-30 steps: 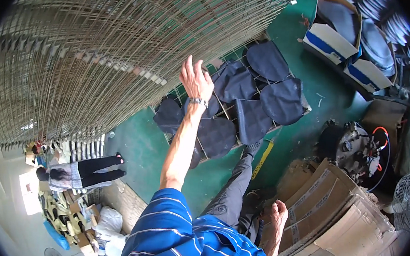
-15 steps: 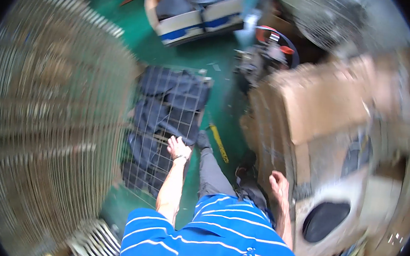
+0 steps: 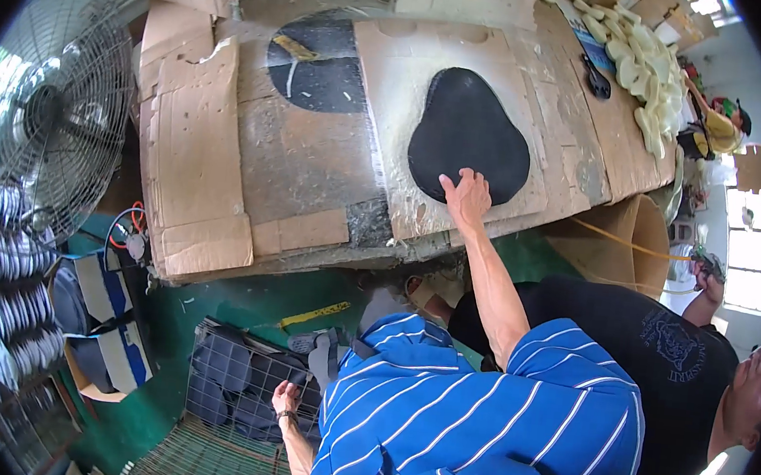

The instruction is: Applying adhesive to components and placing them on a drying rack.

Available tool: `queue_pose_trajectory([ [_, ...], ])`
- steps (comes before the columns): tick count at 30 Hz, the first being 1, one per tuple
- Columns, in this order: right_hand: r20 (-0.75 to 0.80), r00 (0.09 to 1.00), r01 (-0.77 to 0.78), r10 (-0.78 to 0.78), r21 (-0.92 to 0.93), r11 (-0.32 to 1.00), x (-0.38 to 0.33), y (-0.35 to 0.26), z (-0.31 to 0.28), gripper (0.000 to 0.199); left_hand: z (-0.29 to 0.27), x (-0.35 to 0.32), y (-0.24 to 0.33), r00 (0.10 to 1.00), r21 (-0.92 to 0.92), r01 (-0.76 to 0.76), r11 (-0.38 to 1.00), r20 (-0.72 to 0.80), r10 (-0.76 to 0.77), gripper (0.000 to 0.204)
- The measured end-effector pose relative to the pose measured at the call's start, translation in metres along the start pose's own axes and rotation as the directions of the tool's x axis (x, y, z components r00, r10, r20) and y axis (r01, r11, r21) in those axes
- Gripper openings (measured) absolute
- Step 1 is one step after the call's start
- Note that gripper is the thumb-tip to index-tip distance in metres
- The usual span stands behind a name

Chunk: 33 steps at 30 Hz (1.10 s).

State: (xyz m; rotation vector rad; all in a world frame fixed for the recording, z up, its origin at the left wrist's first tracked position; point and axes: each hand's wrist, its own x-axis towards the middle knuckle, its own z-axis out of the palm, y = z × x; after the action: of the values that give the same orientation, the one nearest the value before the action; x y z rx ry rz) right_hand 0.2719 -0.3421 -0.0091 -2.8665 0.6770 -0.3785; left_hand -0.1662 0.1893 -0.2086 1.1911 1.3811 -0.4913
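On the cardboard-covered worktable point(image 3: 305, 162) lies a black pear-shaped padded piece point(image 3: 468, 136), like a seat cushion, on a pale stained board point(image 3: 394, 147). My right hand point(image 3: 467, 196) reaches onto its near edge, fingers stretched over the surface and thumb apart. Low at my left side, my left hand point(image 3: 286, 400) is at a wire rack point(image 3: 221, 419) with dark fabric-like pieces point(image 3: 222, 364) in it. Its fingers look drawn together; whatever they may hold is too small to make out.
A large fan point(image 3: 45, 109) stands at the far left, near boxes of dark pieces point(image 3: 100, 339). Pale foam-like shapes point(image 3: 639, 75) are heaped at the table's far right. Close on my right, a person in black point(image 3: 626, 353) holds a hose-fed tool point(image 3: 706, 264). Another person point(image 3: 725, 129) is farther back.
The view has swung right, from the rack to the worktable. My right hand has moved from beside the table onto the black padded piece. My left hand remains by the rack, fingers now drawn in.
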Motion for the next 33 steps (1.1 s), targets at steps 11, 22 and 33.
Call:
queue_pose_trajectory([
  [11, 0.215, 0.964, 0.205, -0.156, -0.227, 0.952, 0.118, 0.005, -0.02, 0.019, 0.017, -0.03, 0.072, 0.961, 0.0, -0.269, 0.963, -0.065, 0.268, 0.031],
  [22, 0.262, 0.603, 0.768, -0.754, 0.068, 0.637, 0.107, -0.29, -0.164, 0.025, 0.215, -0.228, 0.317, 0.501, -0.47, -0.493, 0.732, 0.534, 0.681, 0.041],
  [33, 0.472, -0.034, 0.833, -0.881, 0.501, 0.236, -0.25, -0.422, -0.192, 0.015, 0.064, -0.225, 0.278, 0.782, -0.992, -0.124, -0.002, -0.098, 0.616, 0.036],
])
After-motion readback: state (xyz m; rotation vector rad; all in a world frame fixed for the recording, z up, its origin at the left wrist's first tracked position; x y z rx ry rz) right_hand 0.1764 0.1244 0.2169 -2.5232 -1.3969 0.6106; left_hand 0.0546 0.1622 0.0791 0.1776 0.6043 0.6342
